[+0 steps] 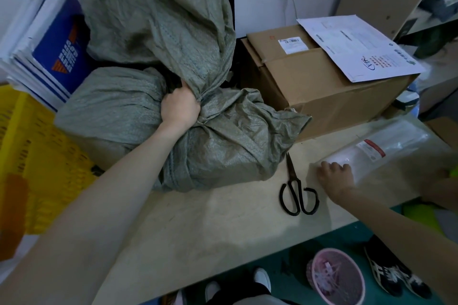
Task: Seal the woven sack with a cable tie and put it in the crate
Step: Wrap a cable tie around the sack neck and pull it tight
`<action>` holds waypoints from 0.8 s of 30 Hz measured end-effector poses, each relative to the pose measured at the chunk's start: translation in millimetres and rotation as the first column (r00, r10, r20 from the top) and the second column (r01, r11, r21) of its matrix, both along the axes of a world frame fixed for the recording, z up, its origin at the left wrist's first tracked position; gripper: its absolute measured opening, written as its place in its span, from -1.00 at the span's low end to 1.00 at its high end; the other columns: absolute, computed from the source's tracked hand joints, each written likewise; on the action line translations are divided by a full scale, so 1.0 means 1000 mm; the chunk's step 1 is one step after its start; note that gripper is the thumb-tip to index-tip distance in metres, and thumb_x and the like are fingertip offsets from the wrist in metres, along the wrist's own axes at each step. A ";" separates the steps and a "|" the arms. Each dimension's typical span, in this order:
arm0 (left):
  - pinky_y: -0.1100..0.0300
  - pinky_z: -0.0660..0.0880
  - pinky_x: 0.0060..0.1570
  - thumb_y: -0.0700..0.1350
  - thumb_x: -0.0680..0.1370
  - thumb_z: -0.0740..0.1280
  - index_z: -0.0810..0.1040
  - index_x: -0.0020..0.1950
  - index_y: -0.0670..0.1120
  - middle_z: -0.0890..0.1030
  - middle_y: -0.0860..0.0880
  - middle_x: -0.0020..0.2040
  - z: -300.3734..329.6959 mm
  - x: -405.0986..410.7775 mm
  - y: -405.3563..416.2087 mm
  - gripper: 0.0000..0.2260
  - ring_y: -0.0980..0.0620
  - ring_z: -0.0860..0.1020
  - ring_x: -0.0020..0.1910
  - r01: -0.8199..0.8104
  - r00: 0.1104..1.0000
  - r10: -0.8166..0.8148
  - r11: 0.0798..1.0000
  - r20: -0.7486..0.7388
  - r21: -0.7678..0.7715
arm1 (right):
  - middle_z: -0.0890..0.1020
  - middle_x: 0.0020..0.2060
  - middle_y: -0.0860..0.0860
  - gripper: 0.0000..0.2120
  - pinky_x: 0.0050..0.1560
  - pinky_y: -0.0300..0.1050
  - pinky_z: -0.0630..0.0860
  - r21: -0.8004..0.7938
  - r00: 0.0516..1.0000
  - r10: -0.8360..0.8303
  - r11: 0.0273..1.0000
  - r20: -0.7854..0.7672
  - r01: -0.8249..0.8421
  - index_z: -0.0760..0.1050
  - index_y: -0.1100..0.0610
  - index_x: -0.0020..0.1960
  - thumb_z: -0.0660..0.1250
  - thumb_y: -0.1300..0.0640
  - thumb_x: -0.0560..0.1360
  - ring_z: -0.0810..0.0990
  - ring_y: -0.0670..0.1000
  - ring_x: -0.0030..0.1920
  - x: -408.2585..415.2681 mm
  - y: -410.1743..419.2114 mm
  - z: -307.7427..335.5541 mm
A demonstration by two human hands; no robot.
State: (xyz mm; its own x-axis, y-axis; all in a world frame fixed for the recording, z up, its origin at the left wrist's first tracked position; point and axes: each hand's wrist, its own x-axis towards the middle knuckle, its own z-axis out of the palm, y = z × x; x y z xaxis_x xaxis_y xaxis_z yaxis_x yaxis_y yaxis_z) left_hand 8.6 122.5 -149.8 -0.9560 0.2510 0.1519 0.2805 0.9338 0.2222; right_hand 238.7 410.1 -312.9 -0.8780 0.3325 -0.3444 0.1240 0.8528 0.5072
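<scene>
A grey-green woven sack [223,146] lies full on the wooden table [198,225], its loose top standing up against the wall. My left hand [179,108] is clenched around the gathered neck of the sack. My right hand [335,179] rests on the near end of a clear plastic bag of white cable ties [386,153] lying on the table's right side; the fingers are curled onto the bag, and I cannot tell whether a tie is between them. A yellow plastic crate [39,156] stands at the left of the table.
Black scissors [296,193] lie between the sack and my right hand. A cardboard box [322,86] with a white envelope [357,44] on top stands behind. Blue-and-white booklets [49,49] lean at the back left. A pink waste basket [335,277] sits on the floor.
</scene>
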 end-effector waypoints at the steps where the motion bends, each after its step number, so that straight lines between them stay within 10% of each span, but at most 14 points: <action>1: -0.09 0.46 0.05 -0.11 0.56 0.24 0.35 0.34 -0.27 0.57 -0.33 0.15 0.000 0.000 0.000 -0.61 -0.36 0.54 0.12 0.001 1.000 -0.001 1.000 -0.003 0.003 | 0.38 0.23 0.09 -0.55 -0.01 -0.08 0.34 0.024 1.000 0.017 1.000 0.008 -0.017 0.28 0.18 0.37 0.22 0.22 0.49 0.46 0.08 0.14 -0.001 -0.001 -0.001; 12: -0.08 0.47 0.04 -0.10 0.56 0.26 0.36 0.34 -0.27 0.58 -0.32 0.13 -0.001 -0.001 -0.001 -0.59 -0.34 0.55 0.10 0.010 1.000 -0.010 1.000 -0.023 0.003 | 0.55 0.13 0.13 -0.67 0.23 0.02 0.31 0.033 0.970 0.231 0.972 0.074 -0.234 0.50 0.20 0.19 0.13 0.37 0.49 0.52 0.15 0.13 -0.008 0.006 0.006; 16: -0.09 0.46 0.05 -0.12 0.55 0.25 0.36 0.34 -0.27 0.58 -0.32 0.14 -0.002 -0.001 -0.002 -0.60 -0.35 0.55 0.11 0.008 1.000 -0.008 1.000 -0.019 0.002 | 0.59 -0.14 0.17 -0.80 -0.15 0.08 0.48 0.003 0.951 0.285 0.958 -0.117 -0.287 0.62 0.19 -0.23 0.53 0.28 0.16 0.55 0.20 -0.12 -0.012 0.008 0.013; 18: -0.09 0.46 0.05 -0.12 0.55 0.25 0.37 0.33 -0.27 0.58 -0.32 0.14 -0.002 -0.002 -0.002 -0.61 -0.35 0.55 0.10 0.008 1.000 -0.007 1.000 -0.020 0.008 | 0.58 -0.32 0.12 -0.75 -0.29 0.03 0.46 -0.123 0.946 0.213 0.961 -0.246 -0.249 0.57 0.18 -0.34 0.60 0.27 0.09 0.55 0.18 -0.27 -0.019 0.003 0.016; 20: -0.09 0.46 0.05 -0.13 0.54 0.24 0.37 0.33 -0.27 0.58 -0.32 0.14 -0.002 -0.002 -0.003 -0.61 -0.35 0.55 0.10 0.010 1.000 -0.009 1.000 -0.014 0.020 | 0.65 -0.26 0.10 -0.91 -0.14 -0.02 0.38 -0.282 0.925 0.114 0.932 -0.362 -0.226 0.54 0.18 -0.13 0.41 0.16 0.45 0.59 0.19 -0.20 -0.027 -0.007 0.025; 24: -0.09 0.45 0.08 -0.11 0.56 0.25 0.34 0.36 -0.26 0.56 -0.32 0.17 0.000 -0.001 -0.003 -0.59 -0.35 0.53 0.14 -0.001 1.000 0.001 0.999 0.017 0.044 | 0.68 -0.20 0.09 -0.87 -0.21 -0.08 0.42 -0.703 0.777 -0.347 0.691 -0.525 -0.166 0.51 0.19 0.04 0.21 0.20 0.58 0.62 0.16 -0.19 -0.046 -0.020 0.044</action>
State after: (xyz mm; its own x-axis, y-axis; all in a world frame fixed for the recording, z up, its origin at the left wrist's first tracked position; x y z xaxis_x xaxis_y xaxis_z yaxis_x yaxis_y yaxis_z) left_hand 7.5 119.0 -149.6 -0.9588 0.2435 0.1466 0.2754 0.9233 0.2676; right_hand 193.2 389.7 -268.7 -0.9467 0.3161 0.0616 0.2624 0.8681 -0.4214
